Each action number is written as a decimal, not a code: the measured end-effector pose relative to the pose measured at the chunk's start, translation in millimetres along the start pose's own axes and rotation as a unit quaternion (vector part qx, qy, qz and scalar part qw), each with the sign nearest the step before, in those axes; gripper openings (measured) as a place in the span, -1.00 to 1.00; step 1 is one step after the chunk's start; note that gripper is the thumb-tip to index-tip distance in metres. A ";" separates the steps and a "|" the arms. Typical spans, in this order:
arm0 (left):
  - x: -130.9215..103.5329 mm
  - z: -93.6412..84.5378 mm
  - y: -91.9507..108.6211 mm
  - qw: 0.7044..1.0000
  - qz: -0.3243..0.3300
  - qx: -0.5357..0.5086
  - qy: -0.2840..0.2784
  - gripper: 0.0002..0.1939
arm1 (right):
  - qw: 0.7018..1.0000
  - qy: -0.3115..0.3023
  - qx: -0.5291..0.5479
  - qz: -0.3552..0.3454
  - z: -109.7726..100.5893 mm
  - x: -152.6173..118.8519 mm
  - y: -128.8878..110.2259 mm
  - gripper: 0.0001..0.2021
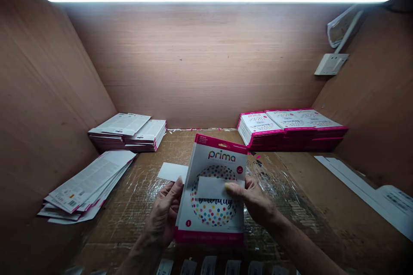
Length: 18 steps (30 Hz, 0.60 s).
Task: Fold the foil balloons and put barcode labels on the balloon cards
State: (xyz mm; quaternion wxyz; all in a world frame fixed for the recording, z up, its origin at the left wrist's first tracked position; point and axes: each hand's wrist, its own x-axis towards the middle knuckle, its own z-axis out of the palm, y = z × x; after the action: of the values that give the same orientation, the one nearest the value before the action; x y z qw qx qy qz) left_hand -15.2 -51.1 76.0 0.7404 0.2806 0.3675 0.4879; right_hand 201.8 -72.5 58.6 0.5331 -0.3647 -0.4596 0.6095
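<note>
In the middle, a white packet (213, 219) with pink bands, the word "prima" and a dotted round balloon picture is held up, slightly tilted. Its left side shows layered edges, so it may be more than one packet. My right hand (258, 204) is closed on its right edge, the thumb pressing a blank white slip (209, 188) against the front. My left hand (163, 210) is closed at the packet's left edge, its thumb on another white slip (171, 172) that sticks out leftward. The left fingers are partly hidden, so their grip on the packet is unclear.
Stacked packets (267, 137) stand at the back right; others, back side up (145, 137), are at the back left. A fanned pile (87, 189) lies nearer left. White strips (361, 193) lie right. Several labels (208, 264) line the front edge. Wooden walls (206, 64) enclose the cardboard-covered surface.
</note>
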 end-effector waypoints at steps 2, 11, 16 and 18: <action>1.4 2.8 2.9 0.999 0.018 -0.006 0.033 -0.65 | 1.000 0.015 0.000 0.012 1.0 1.3 2.3 -0.65; 4.9 2.0 -8.7 0.989 0.098 0.055 0.092 -0.71 | 0.997 0.054 0.021 0.043 -0.8 5.6 10.9 -0.61; -1.0 -4.9 -9.0 0.989 0.132 0.054 0.044 -0.53 | 0.997 0.072 0.012 0.038 -3.3 8.8 15.1 -0.63; -0.9 -2.9 -2.0 0.995 0.090 -0.025 0.028 -0.41 | 0.997 0.075 0.007 0.027 -2.8 9.3 14.3 -0.65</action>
State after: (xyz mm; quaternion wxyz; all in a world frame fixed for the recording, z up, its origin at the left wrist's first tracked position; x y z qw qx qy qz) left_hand -16.8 -52.5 73.0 0.6899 0.2803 0.3486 0.5692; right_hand 198.4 -63.0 44.5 0.5518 -0.4180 -0.4043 0.5978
